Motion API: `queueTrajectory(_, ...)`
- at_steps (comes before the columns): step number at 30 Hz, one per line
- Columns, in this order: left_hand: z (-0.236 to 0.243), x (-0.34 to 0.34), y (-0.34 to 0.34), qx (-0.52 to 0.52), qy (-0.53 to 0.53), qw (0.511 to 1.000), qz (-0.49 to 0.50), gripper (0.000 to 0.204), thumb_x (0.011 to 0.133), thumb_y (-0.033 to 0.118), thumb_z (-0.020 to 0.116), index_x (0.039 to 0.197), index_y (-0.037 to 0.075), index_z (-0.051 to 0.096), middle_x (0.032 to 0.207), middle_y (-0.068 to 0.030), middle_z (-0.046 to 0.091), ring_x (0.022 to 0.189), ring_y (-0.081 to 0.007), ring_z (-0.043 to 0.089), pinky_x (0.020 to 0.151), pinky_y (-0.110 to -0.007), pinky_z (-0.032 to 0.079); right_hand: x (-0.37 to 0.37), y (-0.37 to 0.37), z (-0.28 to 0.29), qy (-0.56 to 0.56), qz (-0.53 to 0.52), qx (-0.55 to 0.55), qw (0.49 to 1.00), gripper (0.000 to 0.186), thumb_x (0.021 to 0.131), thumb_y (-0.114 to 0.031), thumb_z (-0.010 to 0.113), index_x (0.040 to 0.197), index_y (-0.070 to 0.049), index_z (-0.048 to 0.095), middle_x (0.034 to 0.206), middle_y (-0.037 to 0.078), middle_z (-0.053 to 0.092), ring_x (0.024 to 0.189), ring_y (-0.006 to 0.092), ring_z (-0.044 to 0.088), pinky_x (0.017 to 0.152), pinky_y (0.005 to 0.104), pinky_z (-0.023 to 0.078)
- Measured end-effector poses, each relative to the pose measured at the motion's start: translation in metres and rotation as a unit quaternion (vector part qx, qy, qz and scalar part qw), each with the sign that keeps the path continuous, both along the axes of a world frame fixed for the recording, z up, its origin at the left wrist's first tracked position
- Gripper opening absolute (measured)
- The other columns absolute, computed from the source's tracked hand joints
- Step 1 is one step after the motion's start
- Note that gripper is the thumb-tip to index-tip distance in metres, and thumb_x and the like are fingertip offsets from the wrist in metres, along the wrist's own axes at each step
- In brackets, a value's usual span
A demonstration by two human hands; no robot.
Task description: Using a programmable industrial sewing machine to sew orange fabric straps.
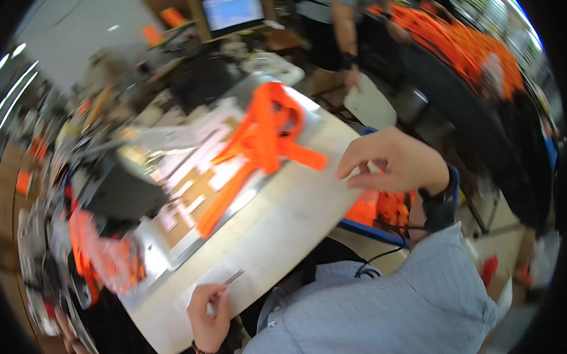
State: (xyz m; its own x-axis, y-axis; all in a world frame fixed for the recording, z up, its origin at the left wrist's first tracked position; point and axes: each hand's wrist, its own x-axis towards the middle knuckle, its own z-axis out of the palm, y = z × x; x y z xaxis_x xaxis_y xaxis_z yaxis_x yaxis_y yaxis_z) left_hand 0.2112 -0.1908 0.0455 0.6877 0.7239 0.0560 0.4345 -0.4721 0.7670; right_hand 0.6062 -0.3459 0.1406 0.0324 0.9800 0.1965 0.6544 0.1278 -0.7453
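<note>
My left hand (209, 316) is closed low over the near edge of the pale worktable (295, 190). A slim, dark metal tool (233, 277) juts from its fingers; its kind is not clear. My right hand (392, 159) hovers past the table's right edge, fingers bent and thumb apart, with no held thing visible. Bright orange fabric straps (266, 129) lie in a loose heap on the table, left of my right hand. One long strap end runs toward the near side over a metal plate.
Below my right arm stands a blue bin (376, 236) with orange pieces. A dark machine (121, 192) and bagged orange material (112, 258) sit at the left. A monitor (232, 10) stands at the back. Another person's hand (353, 77) is beyond the table, near an orange pile (454, 42).
</note>
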Motion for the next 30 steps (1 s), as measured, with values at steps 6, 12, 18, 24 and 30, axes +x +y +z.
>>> queueTrajectory(6, 0.003, 0.010, -0.019, -0.144, -0.077, 0.981, 0.101, 0.016, 0.098, 0.011, 0.058, 0.106, -0.003, 0.064, 0.093, -0.0059, 0.063, 0.081, -0.0125, 0.055, 0.074, -0.026, 0.045, 0.069, -0.130, -0.148, 0.090, -0.238, -0.243, 0.936, 0.018, 0.084, -0.014, 0.072, 0.092, 0.002, 0.072, 0.077, 0.007, 0.072, 0.068, 0.0151, 0.067, 0.064, 0.0286, 0.052)
queueTrajectory(12, -0.012, 0.029, -0.006, -0.142, -0.118, 0.979, 0.092, 0.016, 0.097, 0.013, 0.061, 0.101, -0.003, 0.064, 0.086, -0.0028, 0.060, 0.073, -0.0096, 0.049, 0.066, -0.024, 0.041, 0.097, -0.160, -0.297, 0.063, -0.288, -0.394, 0.870, 0.020, 0.076, -0.016, 0.074, 0.085, 0.002, 0.074, 0.080, 0.012, 0.071, 0.070, 0.0167, 0.067, 0.062, 0.0303, 0.052)
queueTrajectory(18, -0.019, 0.029, -0.016, -0.084, -0.074, 0.989, 0.099, 0.018, 0.097, 0.015, 0.061, 0.101, -0.003, 0.063, 0.091, -0.0056, 0.062, 0.079, -0.0131, 0.054, 0.072, -0.026, 0.045, 0.079, -0.167, -0.363, 0.271, -0.312, -0.364, 0.835, 0.018, 0.079, -0.015, 0.066, 0.069, -0.002, 0.059, 0.065, 0.007, 0.058, 0.057, 0.0191, 0.053, 0.054, 0.0350, 0.043)
queueTrajectory(24, -0.016, 0.033, -0.017, -0.103, -0.050, 0.988, 0.105, 0.019, 0.098, 0.016, 0.060, 0.101, -0.003, 0.063, 0.093, -0.0063, 0.063, 0.082, -0.0141, 0.055, 0.074, -0.027, 0.046, 0.083, -0.191, -0.394, 0.033, -0.523, -0.237, 0.818, 0.025, 0.083, -0.015, 0.065, 0.063, -0.002, 0.060, 0.060, 0.017, 0.061, 0.052, 0.0305, 0.059, 0.051, 0.0426, 0.048)
queueTrajectory(30, -0.014, 0.038, -0.018, -0.087, -0.024, 0.989, 0.120, 0.020, 0.098, 0.017, 0.060, 0.101, -0.003, 0.062, 0.092, -0.0067, 0.062, 0.082, -0.0148, 0.055, 0.074, -0.027, 0.047, 0.067, -0.176, -0.341, 0.311, -0.475, -0.267, 0.779, 0.021, 0.084, -0.015, 0.072, 0.085, 0.007, 0.071, 0.075, 0.013, 0.072, 0.059, 0.0179, 0.071, 0.052, 0.0285, 0.058)
